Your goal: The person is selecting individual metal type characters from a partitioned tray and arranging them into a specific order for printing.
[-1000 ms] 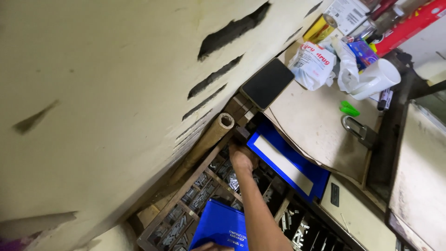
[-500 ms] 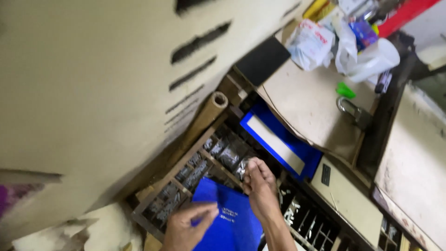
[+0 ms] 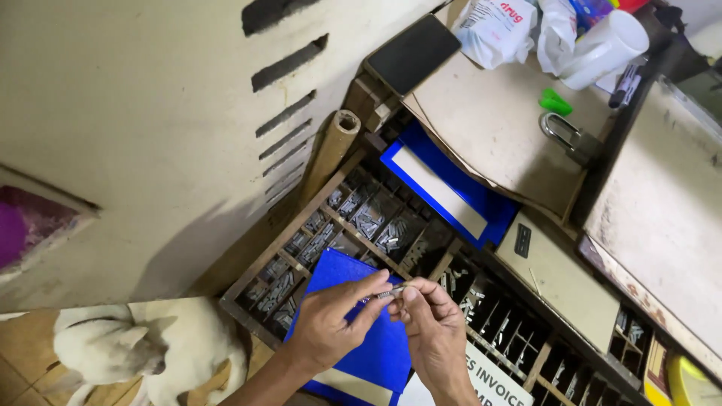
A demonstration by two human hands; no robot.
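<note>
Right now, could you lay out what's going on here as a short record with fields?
Left hand: pinches one end of a small metal piece, over a blue folder
Right hand: pinches the other end of the same piece
Below the hands: wooden tray split into compartments holding small grey metal pieces
Beyond the tray: second blue folder, cardboard tube
Shelf at top: dark phone, padlock, white cup, plastic bags
Lower left: white dog on the floor
</note>
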